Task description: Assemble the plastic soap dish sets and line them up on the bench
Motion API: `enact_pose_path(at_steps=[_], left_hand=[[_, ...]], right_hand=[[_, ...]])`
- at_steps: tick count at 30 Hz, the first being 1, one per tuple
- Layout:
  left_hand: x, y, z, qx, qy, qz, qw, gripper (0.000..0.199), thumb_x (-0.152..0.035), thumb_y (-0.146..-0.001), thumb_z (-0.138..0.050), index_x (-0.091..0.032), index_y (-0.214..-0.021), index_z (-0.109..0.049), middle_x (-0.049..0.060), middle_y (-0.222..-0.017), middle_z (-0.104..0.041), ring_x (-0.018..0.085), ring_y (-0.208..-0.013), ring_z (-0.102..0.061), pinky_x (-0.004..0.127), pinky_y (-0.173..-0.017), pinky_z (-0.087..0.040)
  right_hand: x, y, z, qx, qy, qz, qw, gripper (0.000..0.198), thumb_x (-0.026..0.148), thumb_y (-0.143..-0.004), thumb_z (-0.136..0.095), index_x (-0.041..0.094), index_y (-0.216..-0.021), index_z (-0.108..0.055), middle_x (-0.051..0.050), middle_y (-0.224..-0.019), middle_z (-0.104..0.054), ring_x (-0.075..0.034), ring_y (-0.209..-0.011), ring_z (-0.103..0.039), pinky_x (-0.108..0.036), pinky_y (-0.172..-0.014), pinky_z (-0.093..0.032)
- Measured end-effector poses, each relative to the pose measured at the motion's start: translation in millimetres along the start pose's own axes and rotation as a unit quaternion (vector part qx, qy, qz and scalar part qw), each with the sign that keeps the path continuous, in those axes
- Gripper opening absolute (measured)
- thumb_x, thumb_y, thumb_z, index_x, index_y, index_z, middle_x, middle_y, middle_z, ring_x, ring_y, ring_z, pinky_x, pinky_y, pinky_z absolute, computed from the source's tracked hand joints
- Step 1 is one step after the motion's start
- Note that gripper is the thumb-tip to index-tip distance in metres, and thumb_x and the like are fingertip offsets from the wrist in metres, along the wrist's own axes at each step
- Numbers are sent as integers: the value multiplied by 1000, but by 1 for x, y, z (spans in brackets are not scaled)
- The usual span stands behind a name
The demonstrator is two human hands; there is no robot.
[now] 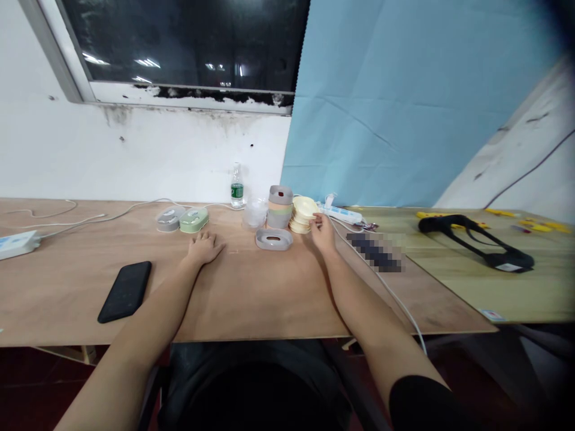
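Observation:
Palm down on the wooden table, my left hand (pixel 204 248) rests with its fingers spread and holds nothing. Just beyond it are a green oval container (pixel 194 220) and a grey one (pixel 171 219). At the centre right, my right hand (pixel 322 232) has its bent fingers at the right edge of a stack of cream-coloured shallow dishes (pixel 303 215), seeming to grip one. Left of that stack stands a column of grey, green and pinkish oval rings (pixel 280 209). A grey oval piece with a slotted base (pixel 274 240) lies in front, and clear plastic cups (pixel 256 214) stand beside the column.
A water bottle (pixel 236 187) stands by the wall. A black phone (pixel 125 291) lies at left. A power strip (pixel 342 214) and a white cable (pixel 395 296) are at right. A black strap-like frame (pixel 483 242) and yellow pieces (pixel 545 226) lie on the adjoining table.

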State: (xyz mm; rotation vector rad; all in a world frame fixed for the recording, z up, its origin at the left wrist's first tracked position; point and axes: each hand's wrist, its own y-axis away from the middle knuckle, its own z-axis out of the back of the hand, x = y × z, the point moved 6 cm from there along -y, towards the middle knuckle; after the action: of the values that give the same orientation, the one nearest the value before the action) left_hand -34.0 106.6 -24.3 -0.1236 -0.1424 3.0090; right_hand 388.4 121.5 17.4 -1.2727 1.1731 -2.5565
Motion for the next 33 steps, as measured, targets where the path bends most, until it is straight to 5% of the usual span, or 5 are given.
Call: enact_pose_path(at_steps=[8, 12, 21, 28, 33], left_hand=[[1, -2, 0, 4, -1, 5, 1000, 69, -68, -86, -22, -22, -130, -49, 16, -147, -37, 36, -136, -29, 57, -105, -26], [1, -3, -1, 5, 4, 0, 1000, 70, -68, -86, -22, -21, -130, -49, 16, -146, -38, 36, -136, -29, 57, -104, -26], [-11, 5, 9, -23, 43, -19, 999, 68, -63, -86, -35, -18, -137, -41, 14, -146, -40, 33, -136, -30, 51, -108, -26], [-42, 17, 31, -116, 115, -149, 975, 74, -56, -85, -44, -15, -145, -29, 11, -147, -39, 28, -133, -37, 39, -110, -30], [-57, 28, 44, -138, 143, -211, 957, 64, -53, -89, -42, -15, -140, -39, 10, -141, -47, 26, -128, -43, 37, -108, -33]], right_hand=[[17, 5, 29, -138, 24, -35, 989, 32, 39, -77, -56, 18, -101, -52, -3, -80, -62, -19, -72, -56, -32, -75, -42], [33, 11, 36, -150, 17, -32, 988, 32, 39, -72, -63, 20, -93, -48, 1, -76, -57, -15, -61, -50, -29, -66, -40], [91, 48, -7, 4, -31, 49, 998, 29, 41, -73, -61, 23, -92, -48, 5, -63, -48, -14, -56, -49, -27, -58, -40], [142, 92, -44, 181, -49, 156, 970, 23, 43, -78, -58, 25, -92, -55, 0, -69, -59, -17, -60, -54, -29, -60, -42], [146, 97, -49, 200, -48, 170, 964, 21, 43, -83, -54, 25, -92, -56, 0, -70, -59, -17, -61, -53, -28, -59, -40]])
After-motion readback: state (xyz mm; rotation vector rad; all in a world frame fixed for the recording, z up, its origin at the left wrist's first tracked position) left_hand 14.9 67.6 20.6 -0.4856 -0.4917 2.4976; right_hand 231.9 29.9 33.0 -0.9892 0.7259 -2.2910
